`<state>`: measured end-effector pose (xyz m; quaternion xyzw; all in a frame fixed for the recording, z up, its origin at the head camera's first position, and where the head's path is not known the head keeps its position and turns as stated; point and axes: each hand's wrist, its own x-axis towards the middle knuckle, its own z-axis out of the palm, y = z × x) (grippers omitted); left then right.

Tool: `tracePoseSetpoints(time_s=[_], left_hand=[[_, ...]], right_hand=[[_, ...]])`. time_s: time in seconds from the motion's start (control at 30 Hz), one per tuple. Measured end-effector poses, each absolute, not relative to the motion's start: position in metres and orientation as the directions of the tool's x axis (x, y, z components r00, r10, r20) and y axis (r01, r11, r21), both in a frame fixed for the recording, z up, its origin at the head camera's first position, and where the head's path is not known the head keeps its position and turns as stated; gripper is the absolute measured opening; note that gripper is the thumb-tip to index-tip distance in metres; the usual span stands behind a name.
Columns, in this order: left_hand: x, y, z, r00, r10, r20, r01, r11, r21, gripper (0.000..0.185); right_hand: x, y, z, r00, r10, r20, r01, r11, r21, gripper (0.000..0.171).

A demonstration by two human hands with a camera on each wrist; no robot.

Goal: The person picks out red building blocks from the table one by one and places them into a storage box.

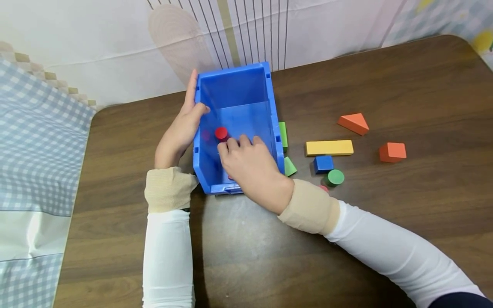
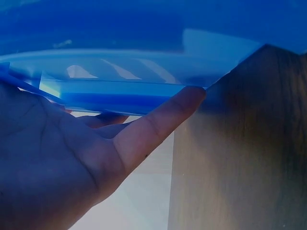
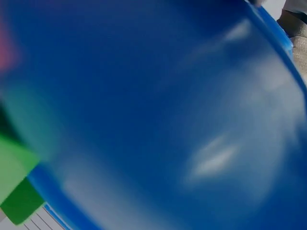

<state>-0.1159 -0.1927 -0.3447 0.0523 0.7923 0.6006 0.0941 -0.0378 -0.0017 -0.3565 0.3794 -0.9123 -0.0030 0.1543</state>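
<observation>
Blue plastic fills the middle of the head view: an open bin [image 1: 235, 90] stands on the dark wooden table [image 1: 385, 239], just left of centre. The left hand [image 1: 181, 128] lies flat against the bin's outer left wall, fingers straight and the thumb hooked over the rim; the left wrist view shows the same open palm [image 2: 57, 167] pressed to the blue edge. The right hand [image 1: 250, 164] reaches down inside the bin, its fingers curled beside a red cylinder [image 1: 221, 133] on the bin floor; whether they pinch the cylinder or only touch it cannot be told. The right wrist view is a blur of blue wall with a green shape at lower left.

Right of the bin lie loose blocks: a green block [image 1: 283, 134] and a green wedge [image 1: 289, 167] just beside its wall, then a yellow bar [image 1: 329, 147], a blue cube [image 1: 322, 164], a green cylinder [image 1: 335, 177], and further right an orange wedge [image 1: 353, 123] and orange block [image 1: 392, 152].
</observation>
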Motion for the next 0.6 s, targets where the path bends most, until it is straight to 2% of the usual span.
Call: tracePoseSetpoints(time_s=[0.13,0.3,0.43,0.6], left_hand=[[-0.1169,-0.1937,-0.3453,-0.976,0.202,-0.079,-0.02,0.28,0.96,0.086],[-0.1167,-0.1935,-0.3452,-0.978,0.193,-0.084,-0.025,0.29,0.957,0.086],[-0.1167,-0.1932,-0.3449,-0.977,0.193,-0.086,-0.026,0.295,0.955,0.086],[-0.1164,-0.1925,-0.3447,-0.977,0.197,-0.086,-0.024,0.294,0.956,0.086]], right_hand=[[-0.039,-0.0024,-0.3576,-0.704,-0.662,0.256,-0.663,0.742,0.096,0.035],[-0.0417,-0.004,-0.3555,-0.758,-0.64,0.126,-0.635,0.768,0.076,0.032],[-0.043,-0.0051,-0.3544,-0.774,-0.631,0.051,-0.627,0.776,0.069,0.029],[-0.0432,-0.0051,-0.3533,-0.778,-0.628,0.023,-0.626,0.777,0.062,0.03]])
